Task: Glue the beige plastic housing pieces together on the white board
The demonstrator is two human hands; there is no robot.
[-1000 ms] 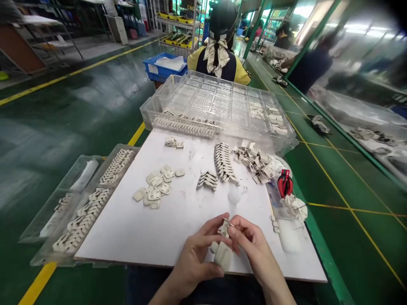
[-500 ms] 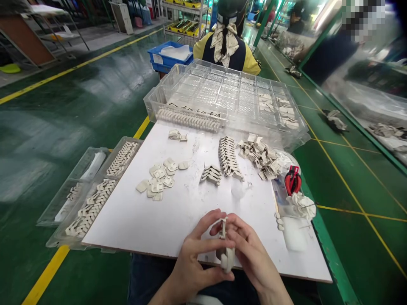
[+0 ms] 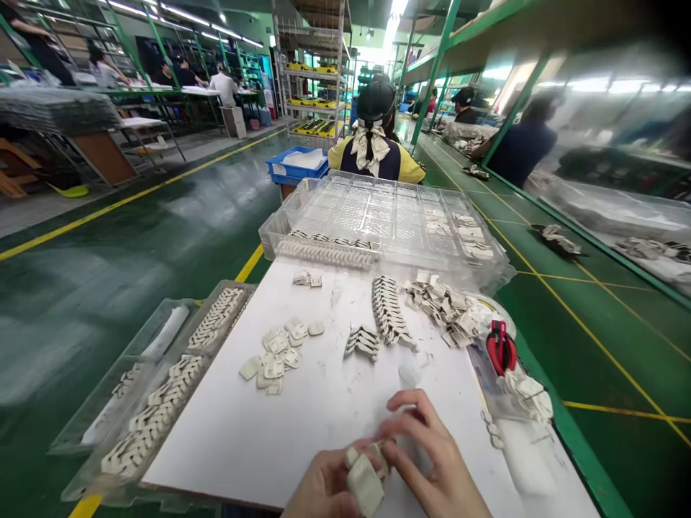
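Low at the front of the white board, my left hand [image 3: 324,483] is closed around a beige plastic part [image 3: 366,483] with a flat rounded face. My right hand [image 3: 435,460] is at its right side; the thumb and index fingertips meet the part's upper edge while the other fingers stand apart, slightly blurred. Beyond my hands lie a short row of angled beige pieces [image 3: 362,343] and a longer curved row of beige pieces [image 3: 389,313]. Flat beige caps [image 3: 275,352] are scattered on the left, and a loose pile of beige pieces [image 3: 443,309] is at the back right.
Clear plastic trays [image 3: 372,208] stand behind the white board [image 3: 227,439]. Filled trays [image 3: 178,374] sit along its left edge. Red-handled pliers [image 3: 501,347], a crumpled white cloth [image 3: 526,396] and a white block [image 3: 523,453] lie right. A person [image 3: 375,137] sits ahead.
The view has tilted up. The beige part has turned so its flat face shows, held lower in my left hand. My right hand's fingers have spread and lifted partly away from it.
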